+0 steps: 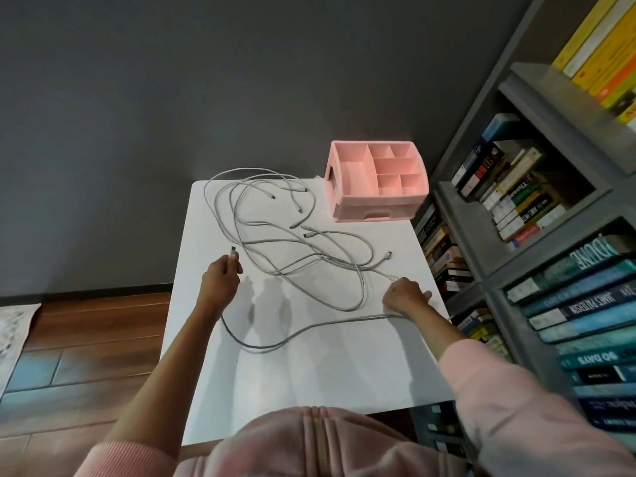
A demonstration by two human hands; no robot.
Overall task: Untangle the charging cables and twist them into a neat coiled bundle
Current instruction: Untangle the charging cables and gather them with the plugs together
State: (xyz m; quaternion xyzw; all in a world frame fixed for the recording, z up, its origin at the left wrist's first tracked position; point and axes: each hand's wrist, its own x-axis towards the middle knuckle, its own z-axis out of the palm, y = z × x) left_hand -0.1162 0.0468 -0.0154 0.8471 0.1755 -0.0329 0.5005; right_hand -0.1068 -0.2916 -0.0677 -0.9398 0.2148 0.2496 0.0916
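Observation:
Several grey-white charging cables (292, 235) lie in loose, overlapping loops across the far half of a white table (309, 373). My left hand (222, 275) grips one cable just behind its plug (233, 250), which points away from me. That cable sags in a long curve (275, 342) toward me and runs to my right hand (404, 296). My right hand holds it near the table's right edge, fingers curled down over it. Another connector (392, 277) lies just beyond my right hand.
A pink compartmented organizer (375, 180) stands at the table's far right corner. A grey bookshelf (537, 208) full of books runs along the right side. A dark wall is behind the table, wooden floor to the left.

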